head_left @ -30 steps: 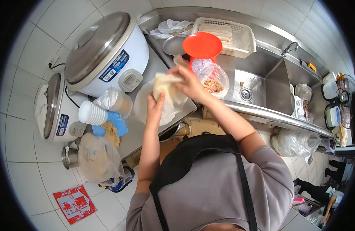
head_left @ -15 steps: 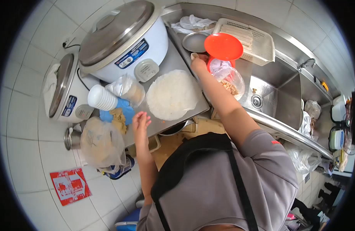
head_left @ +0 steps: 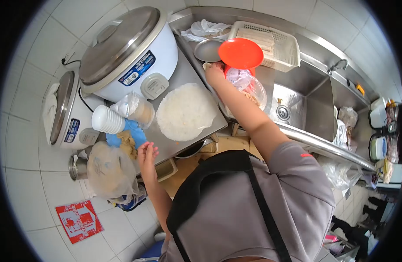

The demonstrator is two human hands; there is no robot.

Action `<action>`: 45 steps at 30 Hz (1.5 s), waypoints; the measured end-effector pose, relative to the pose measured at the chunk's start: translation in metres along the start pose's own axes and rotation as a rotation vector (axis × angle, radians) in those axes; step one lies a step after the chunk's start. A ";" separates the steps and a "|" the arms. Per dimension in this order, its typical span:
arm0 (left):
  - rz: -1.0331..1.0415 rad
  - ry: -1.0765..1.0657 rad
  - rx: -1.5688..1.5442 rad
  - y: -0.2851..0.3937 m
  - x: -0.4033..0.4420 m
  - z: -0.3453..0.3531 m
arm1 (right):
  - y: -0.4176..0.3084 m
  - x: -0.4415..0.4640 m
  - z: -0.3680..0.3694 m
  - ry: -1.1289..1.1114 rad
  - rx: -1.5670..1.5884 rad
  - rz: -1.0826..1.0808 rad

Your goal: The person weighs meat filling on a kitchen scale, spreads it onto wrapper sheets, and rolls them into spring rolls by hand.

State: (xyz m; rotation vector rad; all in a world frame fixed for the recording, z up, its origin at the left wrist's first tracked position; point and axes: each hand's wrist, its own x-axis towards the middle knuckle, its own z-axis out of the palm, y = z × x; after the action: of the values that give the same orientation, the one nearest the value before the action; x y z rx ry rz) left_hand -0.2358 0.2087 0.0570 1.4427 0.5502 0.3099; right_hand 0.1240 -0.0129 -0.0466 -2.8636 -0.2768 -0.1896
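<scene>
My right hand [head_left: 215, 73] reaches beside a red plate [head_left: 240, 53], its fingers closed on a small off-white piece [head_left: 207, 66] whose kind I cannot make out. Just behind that hand lies a round metal lid or pan [head_left: 208, 49]. Under the plate is a red container [head_left: 229, 72], and a clear plastic bag with chopped filling [head_left: 252, 97] sits against it. My left hand [head_left: 147, 153] hovers at the counter's near edge, empty, with its fingers loosely curled and apart. Between my hands a stack of thin round white wrappers [head_left: 183, 112] lies flat on the steel counter [head_left: 180, 76].
A large rice cooker [head_left: 122, 48] stands at the back left, another [head_left: 72, 113] beside it. Stacked white cups [head_left: 108, 120], a blue cloth [head_left: 133, 131] and a bagged bundle [head_left: 109, 168] are at left. A basket of rolls [head_left: 286, 54] stands behind the sink [head_left: 292, 100].
The whole view has shifted slightly, so things appear further left. Both hands keep nearly the same places relative to the counter; the right one still grips the off-white piece.
</scene>
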 end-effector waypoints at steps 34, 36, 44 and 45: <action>-0.035 -0.087 -0.079 -0.009 0.007 0.025 | 0.002 0.019 -0.040 -0.323 0.896 0.437; -0.035 -0.108 -0.075 -0.009 0.013 0.029 | 0.010 0.016 -0.042 -0.159 0.786 0.361; -0.002 -0.285 0.001 -0.004 0.035 0.067 | 0.056 -0.088 -0.201 0.359 1.027 0.044; -0.004 -0.296 0.026 -0.005 0.035 0.068 | 0.083 -0.104 -0.224 0.421 1.036 0.133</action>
State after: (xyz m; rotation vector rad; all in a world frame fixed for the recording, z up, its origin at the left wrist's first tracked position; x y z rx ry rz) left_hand -0.1706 0.1686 0.0487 1.4800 0.3168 0.0825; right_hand 0.0162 -0.1685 0.1317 -1.7570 -0.0567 -0.4529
